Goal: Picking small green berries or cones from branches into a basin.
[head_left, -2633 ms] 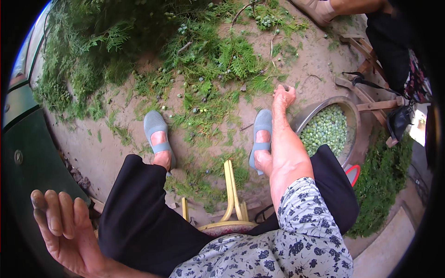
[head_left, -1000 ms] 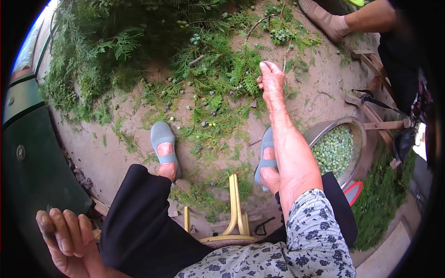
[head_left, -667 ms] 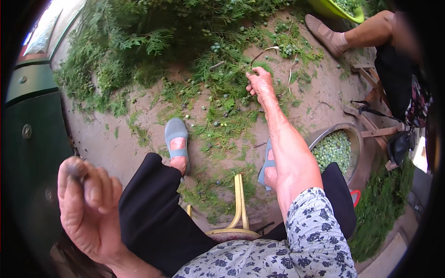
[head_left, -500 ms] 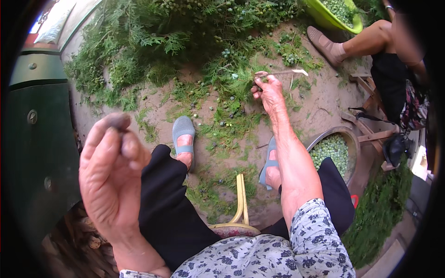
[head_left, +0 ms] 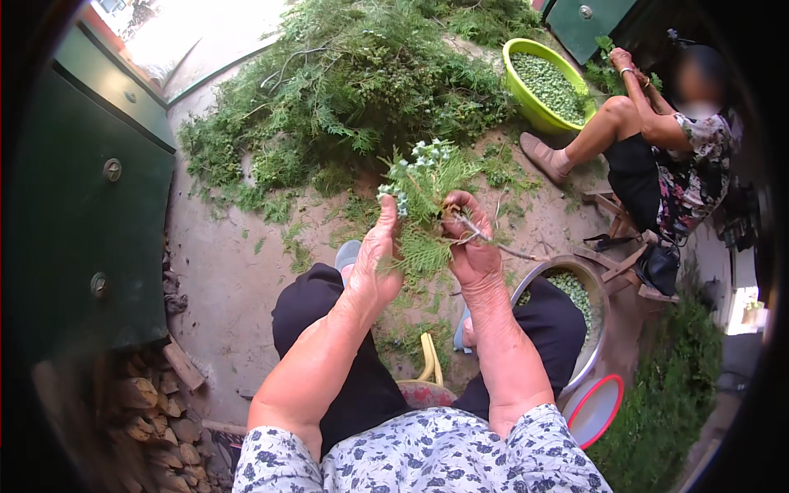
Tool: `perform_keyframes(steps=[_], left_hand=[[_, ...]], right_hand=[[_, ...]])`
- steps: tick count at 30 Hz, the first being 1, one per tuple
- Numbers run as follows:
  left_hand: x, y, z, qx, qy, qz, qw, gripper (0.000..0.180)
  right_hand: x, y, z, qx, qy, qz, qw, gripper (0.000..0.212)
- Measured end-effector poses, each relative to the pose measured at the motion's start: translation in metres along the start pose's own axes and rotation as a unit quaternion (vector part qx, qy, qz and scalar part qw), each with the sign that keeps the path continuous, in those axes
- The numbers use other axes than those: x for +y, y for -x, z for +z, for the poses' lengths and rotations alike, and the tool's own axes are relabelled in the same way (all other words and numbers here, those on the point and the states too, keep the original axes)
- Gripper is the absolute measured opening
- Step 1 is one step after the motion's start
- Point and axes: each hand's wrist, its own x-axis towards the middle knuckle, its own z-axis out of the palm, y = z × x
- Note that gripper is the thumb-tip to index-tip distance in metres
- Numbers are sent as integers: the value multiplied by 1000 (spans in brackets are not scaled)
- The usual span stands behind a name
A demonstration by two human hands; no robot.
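Observation:
A leafy conifer sprig [head_left: 427, 193] with pale blue-green cones is held up above my knees. My right hand [head_left: 475, 251] is closed round its brown woody stem, which sticks out to the right. My left hand [head_left: 376, 259] grips the sprig's left side, its thumb against a cluster of cones [head_left: 394, 197]. The left fingers are mostly hidden behind the foliage. Beside my right leg is a metal basin [head_left: 602, 329] holding many small green cones.
A large heap of cut conifer branches [head_left: 353, 90] lies ahead. Near it stands a lime-green tub [head_left: 514, 86] of cones. Another person [head_left: 649, 148] sits at the right, holding greenery. A red-rimmed container [head_left: 593, 415] is beside the basin; split firewood [head_left: 164, 427] is stacked at lower left.
My left hand has moved right and forward to the sprig. My right hand has brought a cone-bearing sprig up from the ground litter. The view has tilted up, showing more of the other person.

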Motion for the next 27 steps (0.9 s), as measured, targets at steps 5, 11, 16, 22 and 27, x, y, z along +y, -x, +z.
perform_keyframes(steps=[5, 11, 16, 22, 27], left_hand=[[5, 28, -8, -91, 141, 28, 985, 35], [0, 58, -6, -125, 120, 80, 982, 31], [-2, 74, -23, -133, 178, 99, 970, 24], [-12, 82, -39, -157, 154, 86, 972, 26], [-38, 82, -31, -116, 86, 53, 988, 33]], right_hand=[[-7, 57, 29, -54, 34, 88, 994, 23], [-32, 106, 25, -4, 285, 32, 958, 42], [-91, 155, -3, 157, 388, -75, 905, 21], [-161, 208, -91, 384, 321, -266, 824, 21], [-193, 262, -165, 530, 340, -246, 737, 62]])
